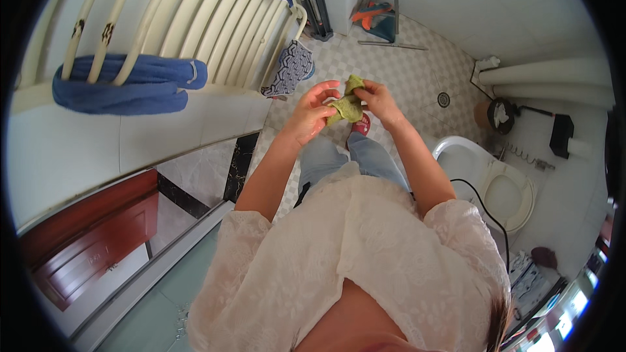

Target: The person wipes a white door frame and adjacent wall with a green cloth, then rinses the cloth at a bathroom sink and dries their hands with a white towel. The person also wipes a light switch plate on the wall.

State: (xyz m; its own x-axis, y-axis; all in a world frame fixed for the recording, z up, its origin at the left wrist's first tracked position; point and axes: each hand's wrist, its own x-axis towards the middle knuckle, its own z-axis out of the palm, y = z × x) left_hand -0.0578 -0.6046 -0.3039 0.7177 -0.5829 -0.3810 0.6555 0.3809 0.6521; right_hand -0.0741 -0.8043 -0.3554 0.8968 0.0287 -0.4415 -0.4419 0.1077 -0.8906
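A small green cloth (pixel 348 107) is held between my two hands, above the tiled floor and in front of my legs. Its lower left end is pinched between the thumb and fingers of my left hand (pixel 315 107). My right hand (pixel 377 100) grips the cloth near its middle and upper part, where it is folded or twisted. Both hands look wet. A red shoe (pixel 361 124) shows just below the cloth.
Cream radiator pipes (pixel 195 19) at the left hold a blue towel (pixel 122 102); a patterned cloth (pixel 291 69) hangs beside them. A squeegee (pixel 393 45) and dustpan (pixel 384 27) stand ahead. At the right are a washbasin (pixel 459 156), a toilet (pixel 508 195) and a bin (pixel 501 115).
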